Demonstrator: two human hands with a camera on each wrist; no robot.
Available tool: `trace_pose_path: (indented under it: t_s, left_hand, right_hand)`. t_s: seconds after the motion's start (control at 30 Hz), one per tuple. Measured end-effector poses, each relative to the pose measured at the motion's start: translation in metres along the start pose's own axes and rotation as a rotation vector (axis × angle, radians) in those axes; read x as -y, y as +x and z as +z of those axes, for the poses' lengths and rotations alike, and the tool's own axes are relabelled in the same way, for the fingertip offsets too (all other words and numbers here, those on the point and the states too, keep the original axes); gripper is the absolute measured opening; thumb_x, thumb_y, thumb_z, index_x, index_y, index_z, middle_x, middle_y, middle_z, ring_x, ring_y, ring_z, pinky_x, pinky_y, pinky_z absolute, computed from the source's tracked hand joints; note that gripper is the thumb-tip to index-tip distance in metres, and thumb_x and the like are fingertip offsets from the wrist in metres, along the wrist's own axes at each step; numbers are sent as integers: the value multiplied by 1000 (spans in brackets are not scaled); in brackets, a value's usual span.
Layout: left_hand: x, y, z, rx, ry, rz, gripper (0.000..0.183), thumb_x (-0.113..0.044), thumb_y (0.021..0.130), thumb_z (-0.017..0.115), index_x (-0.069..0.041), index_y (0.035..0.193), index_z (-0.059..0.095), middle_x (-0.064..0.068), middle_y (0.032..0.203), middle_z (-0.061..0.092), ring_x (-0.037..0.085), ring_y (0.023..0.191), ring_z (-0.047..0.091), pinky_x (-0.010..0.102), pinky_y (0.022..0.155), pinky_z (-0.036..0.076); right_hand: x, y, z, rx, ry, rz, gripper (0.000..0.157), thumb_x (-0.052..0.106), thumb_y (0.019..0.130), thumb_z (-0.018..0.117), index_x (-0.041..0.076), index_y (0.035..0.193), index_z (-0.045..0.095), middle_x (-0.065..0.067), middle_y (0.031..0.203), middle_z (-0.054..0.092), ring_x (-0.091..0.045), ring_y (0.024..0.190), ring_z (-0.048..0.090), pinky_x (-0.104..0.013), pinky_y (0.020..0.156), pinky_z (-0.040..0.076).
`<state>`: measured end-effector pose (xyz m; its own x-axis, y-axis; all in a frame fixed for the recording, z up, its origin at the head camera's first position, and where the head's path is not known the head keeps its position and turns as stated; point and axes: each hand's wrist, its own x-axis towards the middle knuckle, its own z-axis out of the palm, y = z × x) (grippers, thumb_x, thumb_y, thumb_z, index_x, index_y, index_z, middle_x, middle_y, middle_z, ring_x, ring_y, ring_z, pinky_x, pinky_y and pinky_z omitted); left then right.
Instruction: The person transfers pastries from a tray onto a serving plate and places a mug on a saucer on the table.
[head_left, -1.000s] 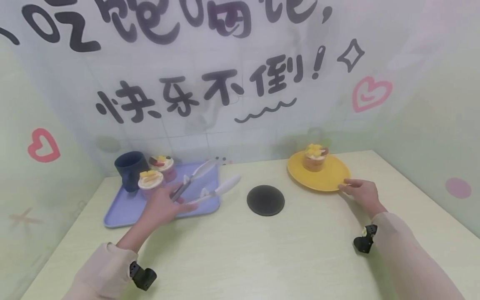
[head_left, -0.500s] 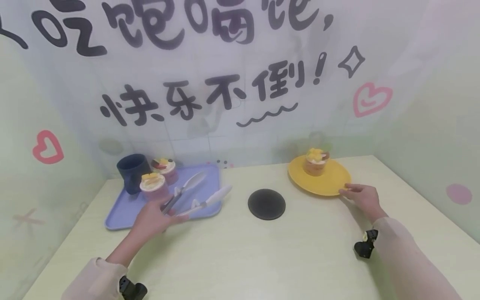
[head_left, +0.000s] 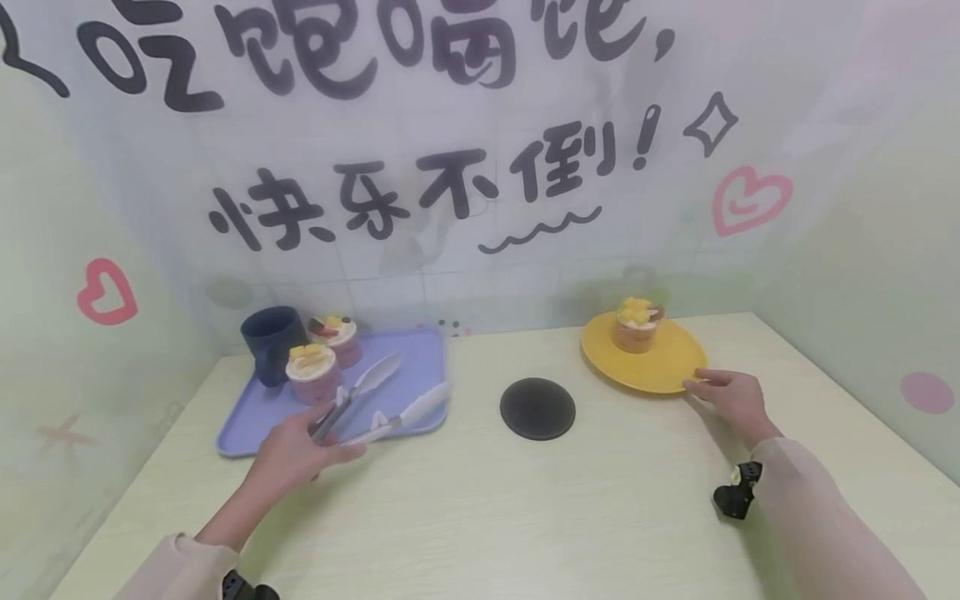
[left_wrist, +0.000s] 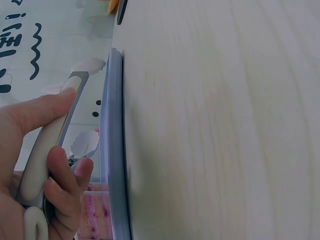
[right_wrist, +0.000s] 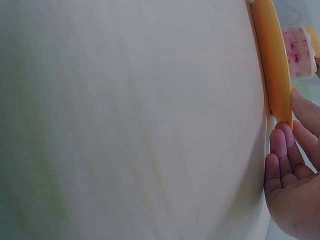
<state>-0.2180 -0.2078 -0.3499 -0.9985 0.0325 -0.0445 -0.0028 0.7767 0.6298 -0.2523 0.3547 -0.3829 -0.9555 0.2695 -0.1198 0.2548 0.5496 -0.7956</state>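
My left hand [head_left: 288,454] grips a pair of white-tipped tongs [head_left: 360,392], whose arms stand apart with nothing between them. The tongs' tips hang over the right part of a lavender tray [head_left: 420,350]. On that tray sit a pink dessert cup with yellow topping [head_left: 313,375], close by the tongs, and a second fruit-topped dessert cup [head_left: 337,337] behind it. My right hand [head_left: 733,404] pinches the near right rim of a yellow plate [head_left: 660,371] between thumb and fingers. One dessert cup [head_left: 636,329] with yellow fruit stands on the plate.
A dark blue mug [head_left: 273,342] stands at the tray's back left. Between tray and plate lies a round black disc [head_left: 537,408] on the pale wooden table [head_left: 480,517]. Walls close in the back, left and right sides.
My left hand has drawn back toward the near left, bringing the tongs with it. The right hand stays at the plate's rim. The head view has shifted slightly.
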Motion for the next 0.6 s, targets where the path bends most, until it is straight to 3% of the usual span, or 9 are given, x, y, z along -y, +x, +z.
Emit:
trace_pose_path:
  t_s: [0.2,0.43,0.6]
  left_hand:
    - [4,-7,-5,6,9,-22,103,-53,64,76,2,139,32,6,83,60,16,55,53,31,50,44]
    - [9,-15,-11,-8,29,-10,95,-50,66,76,1,136,38,7,83,60,16,54,53,31,50,42]
    - [13,-22,-15,4,53,-15,96,-50,66,76,0,137,37,6,84,60,16,54,53,31,50,41]
  right_hand:
    - [-1,-2,0,10,-3,17,70,43,86,60,-5,133,41,-27,137,35,-45,127,25,-52,100,25]
    - [-2,-2,0,11,7,1,70,44,86,59,-6,132,41,-28,127,47,-43,123,34,-54,98,27]
    - [0,-1,-1,-9,-2,-19,68,42,86,61,-7,131,43,-28,131,41,-44,125,31,-52,99,27]
